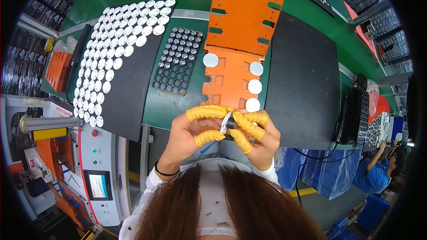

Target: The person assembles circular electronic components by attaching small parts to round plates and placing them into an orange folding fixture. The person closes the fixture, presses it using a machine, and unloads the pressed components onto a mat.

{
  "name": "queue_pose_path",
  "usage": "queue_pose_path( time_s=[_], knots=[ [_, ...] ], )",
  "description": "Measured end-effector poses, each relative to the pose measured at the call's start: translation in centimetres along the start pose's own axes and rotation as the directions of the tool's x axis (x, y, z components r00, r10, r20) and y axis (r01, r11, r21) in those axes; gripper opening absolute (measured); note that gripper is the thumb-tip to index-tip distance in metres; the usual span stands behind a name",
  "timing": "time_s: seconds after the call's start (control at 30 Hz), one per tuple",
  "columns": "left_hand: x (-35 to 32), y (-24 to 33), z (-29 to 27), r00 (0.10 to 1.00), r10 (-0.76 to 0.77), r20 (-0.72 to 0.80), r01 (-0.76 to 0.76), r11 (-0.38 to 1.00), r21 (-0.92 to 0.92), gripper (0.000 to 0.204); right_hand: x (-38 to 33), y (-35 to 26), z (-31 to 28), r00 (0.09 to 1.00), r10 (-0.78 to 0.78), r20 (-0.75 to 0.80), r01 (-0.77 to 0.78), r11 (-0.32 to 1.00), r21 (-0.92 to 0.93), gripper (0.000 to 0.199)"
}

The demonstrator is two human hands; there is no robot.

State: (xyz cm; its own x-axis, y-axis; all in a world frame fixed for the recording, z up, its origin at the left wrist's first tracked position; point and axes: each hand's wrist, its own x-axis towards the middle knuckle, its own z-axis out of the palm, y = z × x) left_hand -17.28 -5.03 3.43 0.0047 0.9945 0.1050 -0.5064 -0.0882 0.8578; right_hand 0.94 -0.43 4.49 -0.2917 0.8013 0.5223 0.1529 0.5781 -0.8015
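Observation:
Yellow finger cots cover the fingertips of both hands, which meet at the near edge of the bench. My left hand (189,129) is closed, pinching a white round disc (225,123) tilted on its edge. Against the disc's right face sits a small dark cylindrical part (231,123), gripped by the closed fingers of my right hand (258,135). Just beyond my hands lies an orange slotted fixture (229,73). One white disc (211,60) rests on its left side, and three more, including a middle one (254,86), line its right side. An orange panel (247,13) adjoins its far end.
Left of the fixture is a black grid tray (171,78), partly filled with round parts. Farther left, many white discs cover a black mat (129,89). Another black mat (302,80) lies to the right. A control panel (98,186) stands lower left; a person in blue (373,173) is far right.

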Motion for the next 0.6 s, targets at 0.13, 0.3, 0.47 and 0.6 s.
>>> queue_pose_path(
  time_s=[0.13,0.3,0.47,0.6],
  knots=[
    [0.51,-0.36,-0.19,0.995,0.075,0.070,-0.075,0.997,0.008,0.042,0.49,-0.54,-0.41,0.999,-0.011,0.039,0.011,1.000,-0.015,0.035],
    [0.63,-0.45,-0.04,0.994,0.070,0.086,-0.069,0.998,-0.012,0.040,0.70,-0.52,-0.63,0.998,-0.050,0.044,0.053,0.997,-0.055,0.036],
    [0.46,-0.69,-0.16,0.994,0.068,0.084,-0.067,0.998,-0.013,0.040,0.97,-0.78,-0.98,0.988,-0.127,0.086,0.139,0.979,-0.150,0.036],
    [0.30,-0.69,-0.06,0.994,0.089,0.071,-0.089,0.996,0.003,0.042,1.00,-0.82,-0.76,0.986,-0.145,0.079,0.156,0.976,-0.154,0.034]
  ],
)
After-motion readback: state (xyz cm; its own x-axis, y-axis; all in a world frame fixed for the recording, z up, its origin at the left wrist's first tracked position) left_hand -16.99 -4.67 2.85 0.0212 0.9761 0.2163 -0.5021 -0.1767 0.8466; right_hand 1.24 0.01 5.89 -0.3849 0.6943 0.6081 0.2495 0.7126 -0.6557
